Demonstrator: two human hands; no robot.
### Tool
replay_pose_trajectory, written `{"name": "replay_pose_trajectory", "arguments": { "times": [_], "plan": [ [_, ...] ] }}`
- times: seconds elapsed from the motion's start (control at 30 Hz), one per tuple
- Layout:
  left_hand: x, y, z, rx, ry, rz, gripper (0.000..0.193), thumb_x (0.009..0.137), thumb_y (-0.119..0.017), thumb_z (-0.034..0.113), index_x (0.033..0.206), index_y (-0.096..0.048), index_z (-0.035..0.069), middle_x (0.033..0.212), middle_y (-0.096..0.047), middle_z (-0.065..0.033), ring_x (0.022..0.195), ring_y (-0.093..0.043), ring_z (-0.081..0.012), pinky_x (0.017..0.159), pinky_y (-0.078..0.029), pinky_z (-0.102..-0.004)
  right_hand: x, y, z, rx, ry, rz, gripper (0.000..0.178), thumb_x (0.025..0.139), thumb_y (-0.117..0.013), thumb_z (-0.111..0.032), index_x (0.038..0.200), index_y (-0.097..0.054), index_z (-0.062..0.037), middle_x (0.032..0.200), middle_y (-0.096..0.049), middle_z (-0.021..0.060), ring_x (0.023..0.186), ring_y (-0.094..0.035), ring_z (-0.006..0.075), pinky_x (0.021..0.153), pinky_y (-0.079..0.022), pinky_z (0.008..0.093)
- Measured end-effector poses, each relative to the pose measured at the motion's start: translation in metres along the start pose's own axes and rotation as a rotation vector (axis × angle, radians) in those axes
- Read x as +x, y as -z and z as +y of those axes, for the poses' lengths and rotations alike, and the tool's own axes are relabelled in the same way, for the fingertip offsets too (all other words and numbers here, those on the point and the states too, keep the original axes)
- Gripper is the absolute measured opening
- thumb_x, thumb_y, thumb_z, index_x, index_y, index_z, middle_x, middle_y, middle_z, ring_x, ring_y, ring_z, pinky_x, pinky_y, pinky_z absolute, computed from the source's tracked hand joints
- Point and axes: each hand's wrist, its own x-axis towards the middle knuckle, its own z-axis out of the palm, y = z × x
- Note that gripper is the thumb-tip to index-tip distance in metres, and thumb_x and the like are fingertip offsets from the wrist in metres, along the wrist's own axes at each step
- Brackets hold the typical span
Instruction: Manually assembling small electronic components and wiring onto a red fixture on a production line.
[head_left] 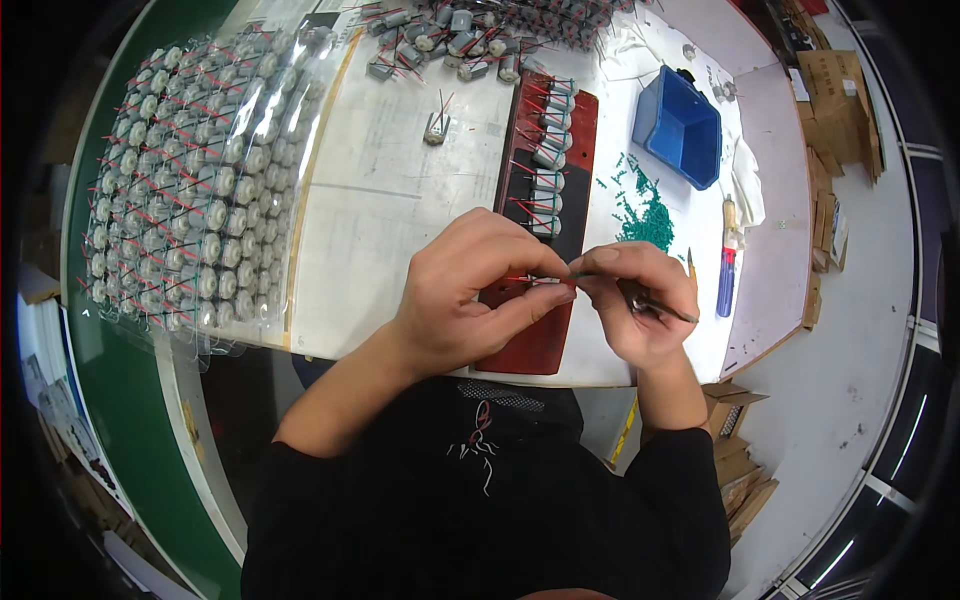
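My left hand (475,290) is closed in a pinch over the near part of a red wooden holder (530,352), with a thin red wire (514,279) showing at its fingertips. Close beside it, my right hand (640,300) is closed too, thumb and forefinger meeting the left fingertips. A slim dark metal tool (658,304), seemingly tweezers, lies across its palm. What exactly the touching fingertips pinch is too small to make out. Beyond the hands, several small grey motors (549,157) with red and dark wires lie in a row on the holder.
Clear plastic trays of motors (205,190) cover the table's left side. Loose motors (460,42) are heaped at the back; a single motor (435,128) lies apart. To the right are tiny green tubes (645,215), a blue bin (680,130) and a blue-handled screwdriver (726,280).
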Motion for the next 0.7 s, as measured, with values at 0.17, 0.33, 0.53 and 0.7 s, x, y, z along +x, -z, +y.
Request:
{"name": "replay_pose_trajectory", "arguments": {
  "times": [0.17,0.33,0.53,0.7],
  "plan": [
    [0.003,0.003,-0.002,-0.06,-0.03,-0.07,0.019,0.084,-0.085,0.006,0.096,-0.07,0.001,0.09,-0.068,-0.0083,0.078,-0.063,-0.0191,0.068,-0.05,-0.0288,-0.006,-0.002,-0.004,0.136,-0.06,0.033,0.031,0.079,-0.074,0.02,0.107,-0.069,0.0053,0.098,-0.075,0.0164,0.082,-0.074,0.0235,0.066,-0.059,0.0303],
    [0.002,0.004,-0.002,-0.056,-0.066,-0.05,0.018,0.088,-0.083,0.008,0.096,-0.067,0.002,0.09,-0.067,-0.0081,0.081,-0.063,-0.0211,0.071,-0.051,-0.0309,0.001,0.001,0.0,0.183,-0.032,-0.058,0.025,0.081,-0.076,0.016,0.102,-0.067,0.0049,0.099,-0.072,0.0173,0.086,-0.072,0.0226,0.073,-0.058,0.031],
    [0.001,0.002,-0.002,-0.115,-0.071,-0.064,0.017,0.091,-0.079,0.01,0.097,-0.065,0.002,0.09,-0.066,-0.0077,0.084,-0.063,-0.0234,0.077,-0.051,-0.0335,0.003,-0.004,-0.005,0.277,-0.098,-0.093,0.016,0.087,-0.076,0.008,0.098,-0.066,0.0034,0.099,-0.069,0.0168,0.088,-0.068,0.023,0.076,-0.055,0.0315],
    [-0.002,0.004,0.001,-0.214,0.008,-0.146,0.016,0.092,-0.077,0.01,0.097,-0.065,0.002,0.089,-0.066,-0.0073,0.085,-0.062,-0.0235,0.078,-0.05,-0.0337,0.004,0.0,-0.006,0.275,-0.091,-0.203,0.012,0.091,-0.075,0.001,0.098,-0.065,0.0024,0.099,-0.068,0.0157,0.086,-0.065,0.023,0.076,-0.053,0.0313]
  ]
}}
